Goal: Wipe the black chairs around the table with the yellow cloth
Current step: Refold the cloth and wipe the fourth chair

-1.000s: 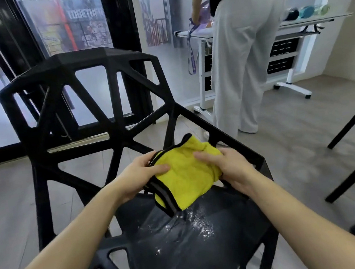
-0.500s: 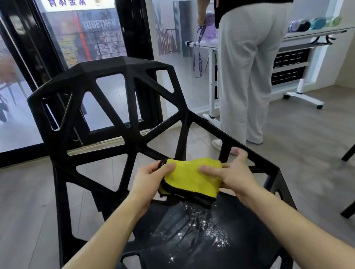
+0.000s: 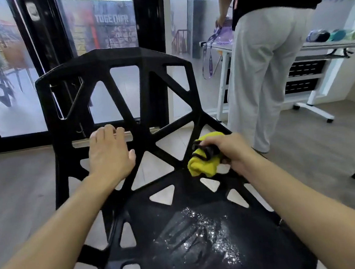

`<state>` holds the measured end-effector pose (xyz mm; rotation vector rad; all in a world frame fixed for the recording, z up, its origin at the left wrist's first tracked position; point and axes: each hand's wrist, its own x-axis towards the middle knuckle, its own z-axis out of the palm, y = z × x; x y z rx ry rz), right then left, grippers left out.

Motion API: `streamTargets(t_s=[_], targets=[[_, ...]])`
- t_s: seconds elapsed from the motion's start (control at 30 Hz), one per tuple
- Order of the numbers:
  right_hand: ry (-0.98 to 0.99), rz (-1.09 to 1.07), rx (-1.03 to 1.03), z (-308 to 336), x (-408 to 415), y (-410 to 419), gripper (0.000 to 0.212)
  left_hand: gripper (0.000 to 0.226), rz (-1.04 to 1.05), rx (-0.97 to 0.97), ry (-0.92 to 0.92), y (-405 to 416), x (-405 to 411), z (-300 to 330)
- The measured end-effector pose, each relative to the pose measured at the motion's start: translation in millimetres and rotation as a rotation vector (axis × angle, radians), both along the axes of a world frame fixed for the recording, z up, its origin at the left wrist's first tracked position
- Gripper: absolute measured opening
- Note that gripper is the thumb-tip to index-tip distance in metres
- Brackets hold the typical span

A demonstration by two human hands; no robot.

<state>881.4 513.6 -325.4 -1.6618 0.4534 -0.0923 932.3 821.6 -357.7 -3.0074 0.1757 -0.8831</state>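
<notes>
1. The left hand point(image 3: 107, 152) rests flat, fingers loose, on a strut of the black chair point(image 3: 123, 92) backrest
2. The right hand point(image 3: 229, 150) clutches the bunched yellow cloth point(image 3: 204, 164) against the chair's right rear edge, above the wet, speckled seat point(image 3: 197, 240)

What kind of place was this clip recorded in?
Probably a shop-front or activity space, not a home. The black chair stands before street-facing glass doors with signage showing through them. Behind, a second person stands at a white wheeled table. The right hand grips the yellow cloth.
</notes>
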Motion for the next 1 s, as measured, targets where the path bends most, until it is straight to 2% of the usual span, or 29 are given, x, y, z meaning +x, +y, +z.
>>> streamTargets(t_s=[0.07,0.1,0.17,0.23,0.33,0.4,0.47,0.53,0.63,0.67,0.73,0.83,0.9,1.0], targets=[[-0.12,-0.157,-0.078,16.5,39.3,-5.0,0.058,0.06,0.086,0.069,0.05,4.1,3.6,2.5],[-0.198,-0.226,-0.207,25.0,51.0,-5.5,0.063,0.059,0.105,0.114,0.091,4.0,3.9,0.8],[-0.382,-0.317,-0.508,31.2,65.8,2.4,0.046,0.053,0.111,0.165,0.121,5.2,3.7,-2.7],[-0.505,-0.352,-0.571,23.6,73.3,23.4,0.038,0.04,0.114,0.168,0.092,7.4,3.6,-3.7],[-0.647,-0.202,-0.669,-34.3,93.2,77.7,0.044,0.026,0.122,0.173,0.067,5.8,1.5,-4.7],[-0.699,0.109,-0.73,-67.9,87.8,119.1,0.052,0.026,0.123,0.159,0.078,7.1,2.2,-5.3],[-0.675,0.286,-0.703,-73.5,72.2,133.8,0.06,0.027,0.107,0.146,0.08,7.4,0.8,-5.4],[-0.674,0.191,-0.521,-51.7,61.6,127.2,0.056,0.029,0.105,0.137,0.063,7.4,-1.2,-4.6],[-0.76,-0.031,-0.291,14.2,61.4,119.1,0.032,0.034,0.084,0.117,0.064,4.9,-2.0,-4.1],[-0.819,-0.038,-0.291,34.7,67.2,124.5,0.026,0.036,0.081,0.117,0.07,4.8,-1.4,-5.2],[-0.844,0.089,-0.402,55.7,80.5,144.3,0.023,0.037,0.077,0.116,0.055,6.3,-0.6,-6.7],[-0.766,0.242,-0.626,24.5,84.4,161.4,0.034,0.033,0.075,0.111,0.009,8.3,0.3,-7.3],[-0.753,0.274,-0.617,-13.2,68.2,147.9,0.041,0.029,0.077,0.109,0.015,7.0,-0.3,-7.3],[-0.565,0.377,-0.548,-59.7,44.6,105.5,0.037,0.026,0.077,0.115,0.035,3.8,-1.4,-6.0]])
